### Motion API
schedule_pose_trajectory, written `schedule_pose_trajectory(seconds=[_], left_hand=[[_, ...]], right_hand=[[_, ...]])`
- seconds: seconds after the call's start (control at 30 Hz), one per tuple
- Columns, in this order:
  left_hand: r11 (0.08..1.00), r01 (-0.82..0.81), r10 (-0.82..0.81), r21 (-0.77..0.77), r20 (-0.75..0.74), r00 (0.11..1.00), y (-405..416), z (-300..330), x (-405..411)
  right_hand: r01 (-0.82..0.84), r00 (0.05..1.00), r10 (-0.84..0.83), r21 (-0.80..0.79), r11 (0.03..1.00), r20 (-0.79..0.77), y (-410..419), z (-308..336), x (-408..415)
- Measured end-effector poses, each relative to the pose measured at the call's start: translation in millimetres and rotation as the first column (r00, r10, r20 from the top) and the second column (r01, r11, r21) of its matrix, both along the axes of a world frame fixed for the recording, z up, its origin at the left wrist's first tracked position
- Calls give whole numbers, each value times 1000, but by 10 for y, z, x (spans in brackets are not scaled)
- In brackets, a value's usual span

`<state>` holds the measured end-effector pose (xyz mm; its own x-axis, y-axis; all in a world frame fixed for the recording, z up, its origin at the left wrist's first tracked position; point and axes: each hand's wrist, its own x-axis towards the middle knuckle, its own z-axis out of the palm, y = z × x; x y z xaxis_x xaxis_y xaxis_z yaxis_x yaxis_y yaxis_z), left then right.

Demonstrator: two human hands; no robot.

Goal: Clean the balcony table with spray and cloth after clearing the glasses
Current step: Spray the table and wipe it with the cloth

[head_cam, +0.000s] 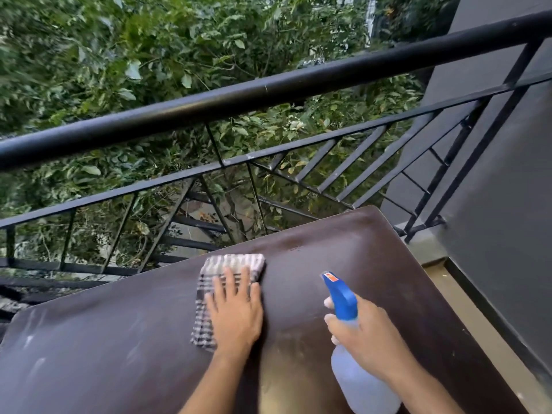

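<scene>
- A dark brown worktop [298, 294] fills the lower half of the view, seen from above by the person standing at its near edge.
- The left hand [236, 312] lies flat, palm down, on a folded checked cloth [230, 264] — fingers straight and spread, pressing it onto the surface. This grip is open, with nothing curled around the cloth.
- The cloth, white with dark stripes, sits near the worktop's far edge, roughly midway along it. Part of it shows beyond the fingertips and part to the left of the palm.
- The right hand [364, 333] grips a spray bottle [358, 380], fingers wrapped around its neck just below the blue trigger head [342, 297].
- The bottle is held above the worktop's right side, near the near edge, tilted so the nozzle points toward the far edge. Its body is pale and see-through.
- A wet sheen shows on the worktop near the far right corner; faint pale smears mark the left part.
- Beyond the far edge runs a black metal railing [268, 88] with slanted bars — behind it, dense green leaves [149, 55].
- A dark grey wall [507, 174] stands to the right of the worktop.
</scene>
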<state>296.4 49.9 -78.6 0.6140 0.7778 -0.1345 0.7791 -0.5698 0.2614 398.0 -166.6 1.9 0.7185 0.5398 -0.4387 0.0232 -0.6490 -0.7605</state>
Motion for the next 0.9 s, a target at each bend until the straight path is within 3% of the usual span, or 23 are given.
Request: schedule_pose_trajectory(seconds=[0.1, 0.2, 0.27, 0.3, 0.37, 0.5, 0.6, 0.63, 0.7, 0.8, 0.87, 0.9], left_hand=[[920, 391, -389, 33, -52, 920, -177, -7, 238], [677, 729, -719, 102, -116, 685, -352, -108, 123], [513, 851, -840, 111, -137, 525, -299, -160, -22], [473, 875, -863, 106, -143, 484, -208, -156, -51], [542, 833, -817, 113, -159, 554, 50, -135, -18], [910, 409, -396, 67, -157, 905, 609, -108, 165], [987, 159, -155, 17, -143, 977, 635, -103, 177], [986, 168, -164, 13, -144, 976, 528, -99, 130], [936, 349, -339, 52, -145, 929, 198, -93, -53], [707, 699, -684, 110, -147, 715, -285, -48, -515], [615, 781, -768, 107, -144, 625, -421, -64, -806], [625, 777, -762, 81, -153, 629, -414, -80, -899]], right_hand=[[72, 997, -75, 66, 995, 32, -77, -3, -31], [92, 994, -96, 71, 993, 58, -126, -4, -25], [85, 994, -90, 79, 993, 67, -139, -16, -32], [75, 994, -81, 75, 994, 70, -139, -19, -40], [68, 995, -73, 78, 995, 61, -117, -20, -61], [64, 997, -68, 92, 994, 44, -62, -28, -57], [66, 996, -71, 89, 994, 51, -51, -21, -35], [66, 996, -71, 92, 994, 53, -53, -23, -33], [60, 996, -65, 92, 994, 57, -67, -25, -28], [31, 997, -36, 78, 996, 67, -83, -36, -28], [23, 997, -29, 83, 996, 70, -77, -31, -40], [28, 997, -34, 88, 996, 64, -65, -17, -48]])
